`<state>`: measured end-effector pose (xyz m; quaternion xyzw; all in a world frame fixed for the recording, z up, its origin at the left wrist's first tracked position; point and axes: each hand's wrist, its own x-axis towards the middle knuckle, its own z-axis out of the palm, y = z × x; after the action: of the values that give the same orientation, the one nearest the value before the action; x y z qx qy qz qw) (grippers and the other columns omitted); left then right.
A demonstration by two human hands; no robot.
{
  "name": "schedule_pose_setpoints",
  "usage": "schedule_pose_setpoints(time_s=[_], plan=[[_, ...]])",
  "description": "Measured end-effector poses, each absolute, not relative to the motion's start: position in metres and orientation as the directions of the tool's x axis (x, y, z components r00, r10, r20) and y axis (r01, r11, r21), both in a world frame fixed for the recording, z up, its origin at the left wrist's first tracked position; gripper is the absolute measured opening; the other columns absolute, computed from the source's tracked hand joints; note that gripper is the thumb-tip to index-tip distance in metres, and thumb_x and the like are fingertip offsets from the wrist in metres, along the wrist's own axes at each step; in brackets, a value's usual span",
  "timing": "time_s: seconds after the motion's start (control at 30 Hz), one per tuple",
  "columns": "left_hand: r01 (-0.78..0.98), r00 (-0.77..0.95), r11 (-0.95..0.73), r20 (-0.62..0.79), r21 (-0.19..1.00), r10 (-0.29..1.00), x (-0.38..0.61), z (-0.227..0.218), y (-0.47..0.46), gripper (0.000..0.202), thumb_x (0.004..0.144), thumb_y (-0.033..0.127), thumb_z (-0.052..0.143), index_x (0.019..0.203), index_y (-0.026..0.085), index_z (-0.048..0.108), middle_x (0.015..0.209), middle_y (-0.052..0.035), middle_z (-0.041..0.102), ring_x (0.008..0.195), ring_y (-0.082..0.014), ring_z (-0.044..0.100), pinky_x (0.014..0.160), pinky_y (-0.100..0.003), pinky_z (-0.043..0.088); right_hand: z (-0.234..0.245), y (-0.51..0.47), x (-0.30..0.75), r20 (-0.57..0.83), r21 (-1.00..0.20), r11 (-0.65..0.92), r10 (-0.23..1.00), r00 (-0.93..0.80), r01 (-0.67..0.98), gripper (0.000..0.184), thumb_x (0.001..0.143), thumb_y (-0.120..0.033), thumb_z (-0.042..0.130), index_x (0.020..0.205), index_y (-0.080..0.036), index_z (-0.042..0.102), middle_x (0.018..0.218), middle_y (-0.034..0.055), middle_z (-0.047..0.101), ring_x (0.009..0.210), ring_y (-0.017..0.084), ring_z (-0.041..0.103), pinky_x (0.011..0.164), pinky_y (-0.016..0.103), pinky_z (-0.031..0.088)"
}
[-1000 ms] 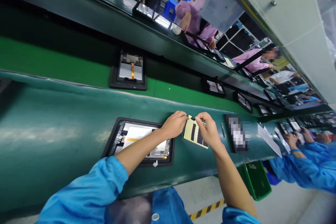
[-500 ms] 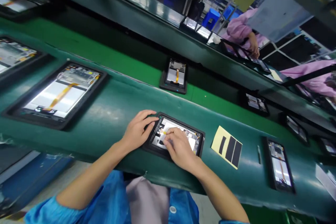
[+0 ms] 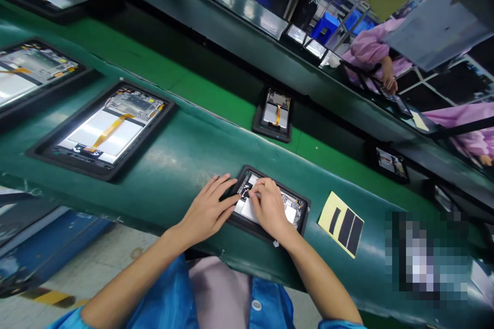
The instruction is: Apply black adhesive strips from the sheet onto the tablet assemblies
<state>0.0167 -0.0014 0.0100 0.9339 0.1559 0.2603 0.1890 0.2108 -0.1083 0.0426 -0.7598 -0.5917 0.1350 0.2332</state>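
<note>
An opened tablet in a black tray point(image 3: 300, 209) lies on the dark green bench right in front of me. My left hand point(image 3: 208, 209) rests flat at the tray's left edge, fingers stretched out and touching its rim. My right hand point(image 3: 269, 207) lies over the tablet's inside, its fingertips pressing down near the upper left part. What is under those fingertips is hidden. A yellow backing sheet point(image 3: 341, 223) with three black strips lies on the bench just right of the tray, apart from both hands.
A larger opened tablet tray point(image 3: 103, 129) sits at the left, with another point(image 3: 31, 69) beyond it. A small tray point(image 3: 274, 114) rides the bright green conveyor behind. People in pink sleeves point(image 3: 370, 51) work across the line. A blurred patch covers the bench at right.
A second ago both hands were pinching at the yellow sheet's top edge. They then moved left onto the tablet tray, and the right fingertips have since shifted toward its upper left.
</note>
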Motion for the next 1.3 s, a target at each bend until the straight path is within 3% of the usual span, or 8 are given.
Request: schedule_pose_setpoints(time_s=[0.23, 0.57, 0.73, 0.93, 1.3], plan=[[0.196, 0.866, -0.913, 0.373, 0.359, 0.332, 0.0223, 0.0146, -0.0013, 0.033, 0.100, 0.027, 0.056, 0.130, 0.026, 0.071, 0.153, -0.0124, 0.056, 0.150, -0.0353, 0.042, 0.121, -0.062, 0.038, 0.0412, -0.1083, 0.2131, 0.087, -0.515, -0.179, 0.962, 0.260, 0.838, 0.014, 0.103, -0.022, 0.052, 0.098, -0.021, 0.065, 0.108, 0.0096, 0.064, 0.101, 0.025, 0.060, 0.089, 0.040, 0.047], [0.206, 0.863, -0.909, 0.371, 0.362, 0.343, 0.0210, 0.0125, 0.0004, 0.032, 0.100, 0.028, 0.057, 0.127, 0.026, 0.073, 0.153, -0.0113, 0.056, 0.150, -0.0344, 0.042, 0.123, -0.059, 0.037, 0.0399, -0.1091, 0.2133, 0.093, -0.530, -0.171, 0.962, 0.258, 0.830, 0.015, 0.104, -0.022, 0.051, 0.099, -0.021, 0.065, 0.108, 0.0096, 0.063, 0.100, 0.025, 0.059, 0.089, 0.040, 0.048], [0.188, 0.888, -0.919, 0.340, 0.347, 0.310, 0.0225, 0.0137, 0.0002, 0.038, 0.099, 0.032, 0.059, 0.136, 0.029, 0.068, 0.157, -0.0113, 0.053, 0.151, -0.0359, 0.041, 0.123, -0.061, 0.035, 0.0399, -0.1091, 0.2136, 0.100, -0.525, -0.165, 0.962, 0.253, 0.835, 0.015, 0.104, -0.023, 0.051, 0.099, -0.021, 0.064, 0.107, 0.0100, 0.063, 0.101, 0.026, 0.059, 0.090, 0.041, 0.048], [0.217, 0.898, -0.911, 0.295, 0.351, 0.327, 0.0230, 0.0140, -0.0008, 0.035, 0.098, 0.039, 0.062, 0.132, 0.032, 0.071, 0.160, -0.0069, 0.051, 0.152, -0.0360, 0.039, 0.124, -0.060, 0.032, 0.0420, -0.1101, 0.2126, 0.095, -0.530, -0.163, 0.964, 0.249, 0.832, 0.016, 0.104, -0.022, 0.050, 0.098, -0.021, 0.064, 0.106, 0.0103, 0.063, 0.100, 0.026, 0.059, 0.091, 0.042, 0.048], [0.237, 0.906, -0.923, 0.273, 0.302, 0.322, 0.0228, 0.0138, -0.0018, 0.037, 0.099, 0.043, 0.059, 0.133, 0.033, 0.069, 0.159, -0.0063, 0.052, 0.149, -0.0392, 0.042, 0.120, -0.065, 0.033, 0.0494, -0.1128, 0.2177, 0.137, -0.650, -0.181, 0.927, 0.348, 0.738, 0.018, 0.104, -0.021, 0.046, 0.091, -0.023, 0.059, 0.103, 0.0085, 0.059, 0.098, 0.023, 0.059, 0.089, 0.038, 0.050]])
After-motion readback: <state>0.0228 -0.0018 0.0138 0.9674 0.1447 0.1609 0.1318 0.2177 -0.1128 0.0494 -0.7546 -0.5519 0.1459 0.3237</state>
